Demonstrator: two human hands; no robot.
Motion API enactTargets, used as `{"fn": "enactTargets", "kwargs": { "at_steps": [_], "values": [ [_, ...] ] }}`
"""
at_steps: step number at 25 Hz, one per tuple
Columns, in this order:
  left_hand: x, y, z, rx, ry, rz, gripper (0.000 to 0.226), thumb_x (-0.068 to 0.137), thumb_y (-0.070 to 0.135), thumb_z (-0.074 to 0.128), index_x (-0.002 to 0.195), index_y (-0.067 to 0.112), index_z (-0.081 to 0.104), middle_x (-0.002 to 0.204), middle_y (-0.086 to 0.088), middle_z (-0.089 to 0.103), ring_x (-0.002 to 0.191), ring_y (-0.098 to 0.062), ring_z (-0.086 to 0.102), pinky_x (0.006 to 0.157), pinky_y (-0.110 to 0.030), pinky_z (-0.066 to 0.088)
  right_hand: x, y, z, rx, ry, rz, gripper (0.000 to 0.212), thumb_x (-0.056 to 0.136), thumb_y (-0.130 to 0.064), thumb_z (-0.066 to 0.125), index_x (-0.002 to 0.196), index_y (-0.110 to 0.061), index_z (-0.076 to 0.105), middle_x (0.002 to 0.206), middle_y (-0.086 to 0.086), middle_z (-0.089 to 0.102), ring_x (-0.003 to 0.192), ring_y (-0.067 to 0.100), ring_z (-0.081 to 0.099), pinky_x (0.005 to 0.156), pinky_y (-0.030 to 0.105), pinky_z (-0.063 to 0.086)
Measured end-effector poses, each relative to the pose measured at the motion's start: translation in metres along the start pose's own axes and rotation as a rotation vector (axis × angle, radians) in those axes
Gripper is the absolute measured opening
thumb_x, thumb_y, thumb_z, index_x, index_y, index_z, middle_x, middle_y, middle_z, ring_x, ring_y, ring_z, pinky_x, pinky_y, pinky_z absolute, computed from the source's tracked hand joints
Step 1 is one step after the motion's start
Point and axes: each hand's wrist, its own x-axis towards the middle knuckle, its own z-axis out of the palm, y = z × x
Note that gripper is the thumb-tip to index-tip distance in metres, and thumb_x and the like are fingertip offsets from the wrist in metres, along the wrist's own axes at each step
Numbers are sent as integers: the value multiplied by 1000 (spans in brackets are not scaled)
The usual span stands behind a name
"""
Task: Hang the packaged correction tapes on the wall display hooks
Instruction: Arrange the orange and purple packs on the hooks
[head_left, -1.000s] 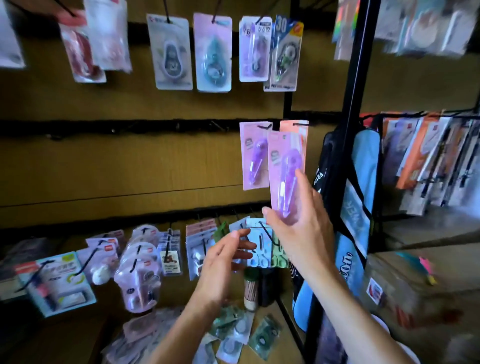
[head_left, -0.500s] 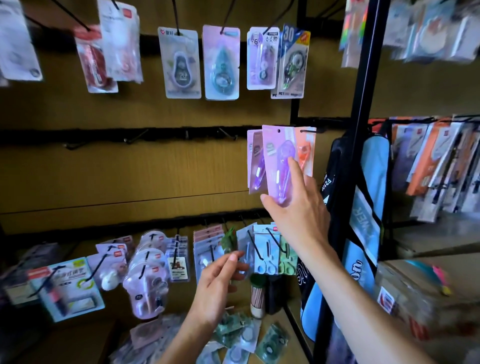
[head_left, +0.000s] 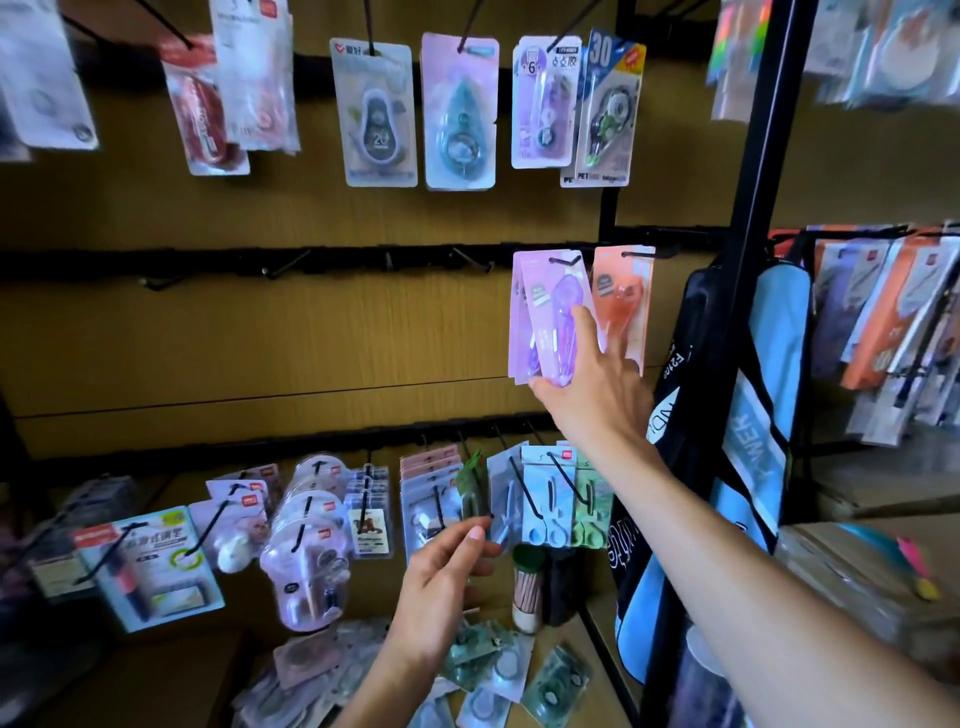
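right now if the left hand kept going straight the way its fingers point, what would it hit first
Probably the clear blister packs of scissors hanging on the bottom row of black hooks. The left hand points up and right at them, with its fingertips almost there, though depth is hard to judge.

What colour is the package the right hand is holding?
Purple package, seen in the head view.

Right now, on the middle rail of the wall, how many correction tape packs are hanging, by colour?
Purple packs: 2, with the right hand pinching the front one
Orange pack: 1
Total: 3
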Motion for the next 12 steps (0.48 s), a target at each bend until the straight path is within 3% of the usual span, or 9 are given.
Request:
{"fn": "enactTargets", "kwargs": {
  "at_steps": [4, 8, 12],
  "values": [
    [8, -8, -13, -17, 25, 7, 21, 100, 24, 54, 110, 23, 73, 92, -2, 77, 92, -22, 66, 90, -38, 53, 21, -10, 16, 22, -40, 20, 93, 79, -46, 72, 150, -32, 14, 137, 15, 42, 108, 40, 57, 70, 35, 42],
    [14, -21, -29, -31, 73, -6, 21, 100, 19, 54, 110, 21, 73, 93, -5, 77, 89, -22, 69, 77, -30, 56, 26, -11, 43, 171, -107, 64, 104, 75, -40, 77, 149, -38, 5, 139, 14, 41, 114, 40, 56, 83, 43, 52],
    [14, -34, -39, -28, 98, -38, 22, 100, 17, 53, 107, 22, 74, 91, -5, 77, 85, -16, 73, 83, -37, 56, 13, -4, 64, 240, -116, 61, 97, 79, -36, 74, 150, -37, 9, 141, 9, 40, 124, 34, 49, 86, 44, 52]
  ]
}}
